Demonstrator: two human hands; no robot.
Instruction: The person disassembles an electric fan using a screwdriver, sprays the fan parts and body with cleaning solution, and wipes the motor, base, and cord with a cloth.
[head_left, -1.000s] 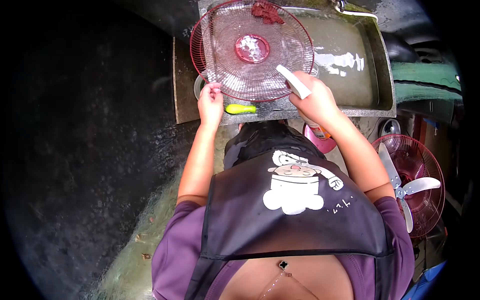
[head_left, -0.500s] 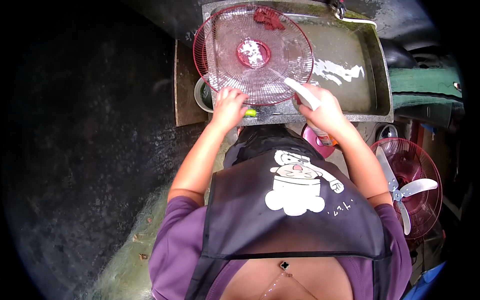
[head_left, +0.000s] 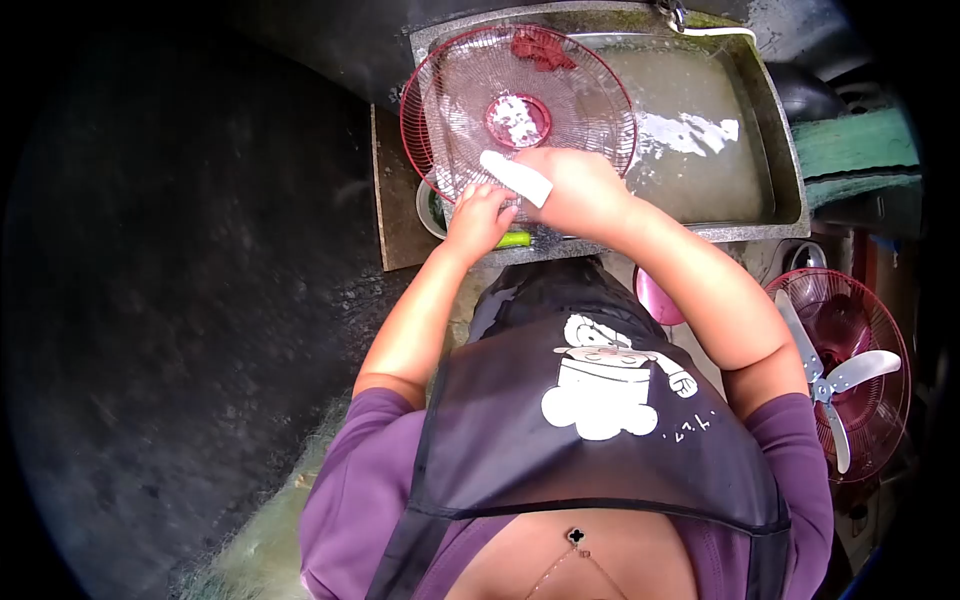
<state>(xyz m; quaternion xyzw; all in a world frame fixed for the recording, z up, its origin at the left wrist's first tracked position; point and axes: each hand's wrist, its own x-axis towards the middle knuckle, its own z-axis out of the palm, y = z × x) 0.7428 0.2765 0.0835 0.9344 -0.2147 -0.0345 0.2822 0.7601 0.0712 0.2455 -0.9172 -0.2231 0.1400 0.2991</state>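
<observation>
A round red wire fan grille (head_left: 590, 85) lies over the left part of the stone sink, foam or white residue on its red centre disc. My right hand (head_left: 578, 192) is closed round a spray bottle with a white nozzle head (head_left: 516, 178), held over the grille's lower part; the bottle's body is hidden. On the grille's near edge rests my left hand (head_left: 480, 222), fingers spread and close to the nozzle. Just below those fingers, a yellow-green handle (head_left: 514, 240) shows on the sink's front ledge.
Murky water fills the stone sink (head_left: 790, 190). A red cloth (head_left: 543, 48) lies at the grille's far edge. Left of the sink is a partly hidden bowl (head_left: 430, 212). A fan with metal blades (head_left: 822, 388) stands at the right, and a pink object (head_left: 655, 296) sits below the sink.
My right hand has swung left across the grille with the spray bottle. My left hand has moved from the grille's left edge to the right, over the yellow-green handle, its fingers now spread.
</observation>
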